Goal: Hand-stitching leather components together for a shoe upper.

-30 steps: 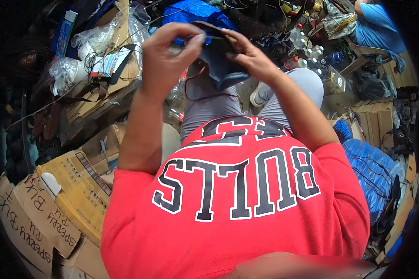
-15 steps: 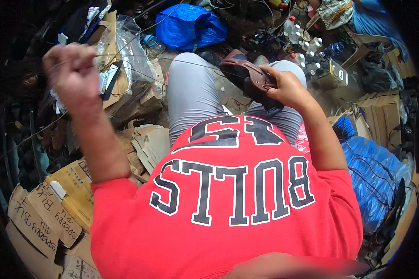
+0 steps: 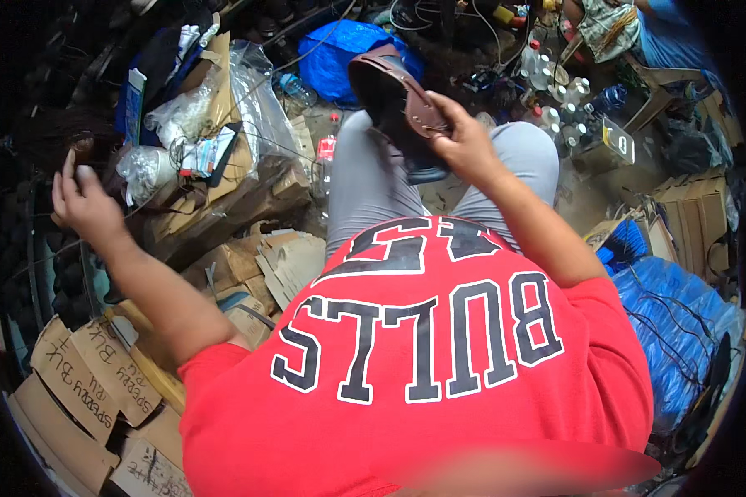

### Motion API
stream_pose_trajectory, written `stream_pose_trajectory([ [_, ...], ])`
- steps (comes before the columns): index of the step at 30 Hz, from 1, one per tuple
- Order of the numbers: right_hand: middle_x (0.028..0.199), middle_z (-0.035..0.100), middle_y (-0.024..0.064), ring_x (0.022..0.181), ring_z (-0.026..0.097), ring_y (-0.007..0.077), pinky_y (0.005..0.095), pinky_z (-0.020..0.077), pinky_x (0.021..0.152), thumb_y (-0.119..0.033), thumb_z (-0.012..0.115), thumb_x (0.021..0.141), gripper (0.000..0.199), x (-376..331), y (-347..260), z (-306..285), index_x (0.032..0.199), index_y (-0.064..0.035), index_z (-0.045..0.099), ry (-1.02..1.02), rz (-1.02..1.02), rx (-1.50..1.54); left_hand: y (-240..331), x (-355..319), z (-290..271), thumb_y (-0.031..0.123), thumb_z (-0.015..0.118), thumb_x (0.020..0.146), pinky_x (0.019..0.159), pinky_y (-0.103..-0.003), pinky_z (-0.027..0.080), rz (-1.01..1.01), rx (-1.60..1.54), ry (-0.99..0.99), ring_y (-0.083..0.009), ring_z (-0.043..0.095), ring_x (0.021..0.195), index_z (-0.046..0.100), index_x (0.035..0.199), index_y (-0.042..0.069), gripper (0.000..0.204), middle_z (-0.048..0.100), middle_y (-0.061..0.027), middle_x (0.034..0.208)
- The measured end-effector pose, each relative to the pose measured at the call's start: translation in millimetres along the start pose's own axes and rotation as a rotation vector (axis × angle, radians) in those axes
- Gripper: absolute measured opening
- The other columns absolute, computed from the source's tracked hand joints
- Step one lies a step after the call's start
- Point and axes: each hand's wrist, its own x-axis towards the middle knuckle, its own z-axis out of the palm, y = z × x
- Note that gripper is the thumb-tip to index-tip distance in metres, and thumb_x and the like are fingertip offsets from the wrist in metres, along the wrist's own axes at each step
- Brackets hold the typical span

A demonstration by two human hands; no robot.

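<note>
My right hand (image 3: 466, 142) grips a brown leather shoe (image 3: 427, 112) by its edge, fingers and thumb closed round it. The shoe is tilted above my knees, with small eyelet holes along its rim and a dark inside and underside. Out to the left, my left hand (image 3: 87, 203) has its fingers stretched and apart, slightly blurred, and I see nothing held in it. Just beyond its fingertips lies a dark brown, shiny item (image 3: 81, 142), too dim to name.
Left of my legs are cardboard pieces (image 3: 286, 265), clear plastic sheeting (image 3: 261, 99) and a red-labelled bottle (image 3: 326, 157). A blue bag (image 3: 327, 58) lies ahead. Small bottles (image 3: 568, 108) cluster at the far right, above a blue plastic-wrapped bundle (image 3: 680, 323). Flattened cartons (image 3: 75, 389) fill the lower left.
My left hand has moved down and outward, and its fist has opened. The dark thread stretched from it to the shoe no longer shows. My right hand has shifted the shoe up and left.
</note>
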Motion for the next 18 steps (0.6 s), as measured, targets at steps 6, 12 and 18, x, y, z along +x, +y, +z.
stream_pose_trajectory([
  [6, 0.11, 0.063, 0.0204, 0.101, 0.062, 0.0276, 0.0326, 0.0461, 0.087, -0.015, 0.066, 0.078, 0.061, 21, 0, 77, 0.133, -0.0049, 0.042, -0.098, 0.176, 0.273, 85, -141, 130, 0.031, 0.08, 0.069, 0.087, -0.035, 0.045, -0.102, -0.441, -0.873, -0.0281, 0.058, 0.098, 0.058, 0.11, 0.003, 0.055, 0.061, -0.017, 0.105],
  [12, 0.116, 0.058, 0.0254, 0.11, 0.057, 0.0349, 0.0363, 0.0444, 0.092, -0.019, 0.063, 0.08, 0.064, 30, -15, 65, 0.136, -0.0039, 0.037, -0.233, 0.181, -0.014, 101, -169, 175, 0.041, 0.074, 0.067, 0.079, -0.043, 0.039, 0.009, -0.56, -0.876, -0.0303, 0.056, 0.091, 0.06, 0.093, 0.008, 0.044, 0.062, -0.012, 0.09],
  [18, 0.121, 0.056, 0.0215, 0.113, 0.055, 0.0253, 0.0321, 0.0416, 0.095, -0.023, 0.065, 0.081, 0.066, 24, -28, 78, 0.136, 0.0009, 0.036, -0.257, 0.02, 0.265, 111, -150, 165, 0.031, 0.069, 0.07, 0.078, -0.041, 0.035, 0.214, -0.42, -0.731, -0.0252, 0.059, 0.079, 0.062, 0.078, 0.01, 0.024, 0.063, -0.0063, 0.074],
])
